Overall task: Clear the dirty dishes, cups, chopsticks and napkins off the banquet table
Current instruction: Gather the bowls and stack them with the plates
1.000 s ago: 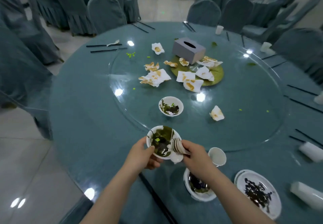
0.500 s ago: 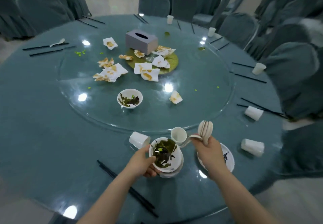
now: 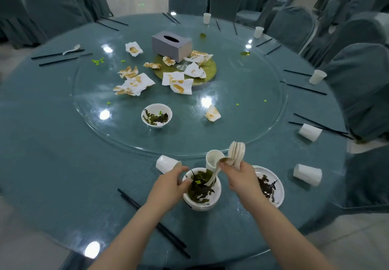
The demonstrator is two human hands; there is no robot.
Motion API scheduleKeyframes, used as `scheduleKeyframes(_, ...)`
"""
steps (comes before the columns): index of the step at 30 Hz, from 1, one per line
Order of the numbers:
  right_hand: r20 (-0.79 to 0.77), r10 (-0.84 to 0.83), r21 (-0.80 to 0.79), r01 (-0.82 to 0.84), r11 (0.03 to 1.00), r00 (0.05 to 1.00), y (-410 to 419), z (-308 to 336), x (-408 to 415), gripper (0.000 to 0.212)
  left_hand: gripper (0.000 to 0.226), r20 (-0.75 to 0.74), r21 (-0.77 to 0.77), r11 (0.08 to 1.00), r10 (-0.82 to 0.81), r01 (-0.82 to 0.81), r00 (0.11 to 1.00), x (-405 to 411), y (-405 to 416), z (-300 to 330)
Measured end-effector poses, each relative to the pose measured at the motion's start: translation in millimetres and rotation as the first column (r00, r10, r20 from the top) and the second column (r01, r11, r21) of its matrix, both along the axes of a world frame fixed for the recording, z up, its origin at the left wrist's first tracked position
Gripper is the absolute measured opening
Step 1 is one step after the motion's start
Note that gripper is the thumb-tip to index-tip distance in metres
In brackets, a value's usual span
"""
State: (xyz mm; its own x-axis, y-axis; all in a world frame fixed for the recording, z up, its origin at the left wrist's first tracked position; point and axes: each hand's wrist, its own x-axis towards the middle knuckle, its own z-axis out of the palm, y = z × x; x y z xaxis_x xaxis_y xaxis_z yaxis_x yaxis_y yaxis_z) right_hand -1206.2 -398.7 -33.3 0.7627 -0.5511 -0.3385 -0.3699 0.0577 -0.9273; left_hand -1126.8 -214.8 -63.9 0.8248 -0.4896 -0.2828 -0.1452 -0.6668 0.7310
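While the left hand [image 3: 171, 185] curls its fingers against the rim of the stacked bowls [image 3: 202, 191] at 6 o'clock on the surface [image 3: 52, 154], the right hand [image 3: 242, 178] grips a bundle of white spoons [image 3: 237, 151] held upright and also holds one spoon [image 3: 216, 171] whose handle dips into the greens in the top bowl. An upright cup [image 3: 213, 159] stands just beyond the bowls at 12 o'clock of them, a tipped cup [image 3: 167, 163] lies at their 10 o'clock, and a dirty plate [image 3: 271, 187] sits at their 3 o'clock, partly behind the right wrist. Black chopsticks [image 3: 151, 221] lie at their 7 o'clock. Farther out, on the glass turntable [image 3: 242, 92], another dirty bowl [image 3: 156, 115] sits toward 6 o'clock, stained napkins [image 3: 134, 84] scatter around the centre, and a grey tissue box [image 3: 171, 45] stands near 12 o'clock. More cups [image 3: 309, 131] and chopsticks line the rim from 1 to 4 o'clock.
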Motion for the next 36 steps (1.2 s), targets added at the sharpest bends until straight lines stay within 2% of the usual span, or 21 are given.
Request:
scheduleKeyframes(3,0.005,0.066,0.094,-0.066,0.993,0.998,18,3,12,0.013,0.022,-0.002,-0.112,0.982,-0.155,0.153,0.988,-5,-9,18)
scheduleKeyframes(5,0.002,0.091,0.129,-0.091,0.987,0.996,26,3,17,0.013,0.014,0.002,-0.121,0.97,-0.214,0.212,0.977,-10,-12,22)
scheduleKeyframes(10,-0.025,0.128,0.09,-0.125,0.988,0.991,29,-2,18,0.011,0.016,-0.014,0.031,0.987,-0.156,0.156,0.988,-14,-12,12)
scheduleKeyframes(13,-0.145,0.133,0.034,-0.129,0.991,0.98,23,-12,10,0.009,0.018,-0.086,0.117,0.984,-0.128,0.138,0.988,-15,-11,4)
scheduleKeyframes(16,-0.299,0.173,-0.032,-0.191,0.981,0.939,18,-23,-1,0.019,0.021,-0.138,0.174,0.977,-0.097,0.12,0.986,-15,-8,-5)
scheduleKeyframes(21,-0.439,0.248,-0.09,-0.317,0.944,0.864,24,-31,-10,0.018,0.024,-0.065,0.238,0.968,-0.068,0.082,0.996,-19,-14,-12)
scheduleKeyframes(24,-0.469,0.257,-0.102,-0.341,0.935,0.845,30,-31,-9,0.02,0.024,0.006,0.252,0.966,-0.06,0.057,0.998,-23,-20,-14)
scheduleKeyframes(29,-0.493,0.247,-0.149,-0.36,0.921,0.834,35,-26,-5,0.023,0.018,0.012,0.172,0.984,-0.04,0.037,0.999,-28,-23,-17)
scheduleKeyframes(31,-0.527,0.25,-0.212,-0.411,0.887,0.812,36,-24,-2,0.024,0.017,-0.005,0.134,0.99,-0.051,0.051,0.999,-28,-20,-18)
scheduleKeyframes(34,-0.614,0.215,-0.392,-0.53,0.752,0.76,37,-26,1,0.024,0.02,-0.039,0.078,0.996,-0.034,0.037,0.999,-27,-14,-18)
scheduleKeyframes(36,-0.655,0.211,-0.42,-0.582,0.696,0.725,40,-29,2,0.025,0.022,-0.044,0.055,0.998,-0.013,0.016,0.999,-26,-10,-18)
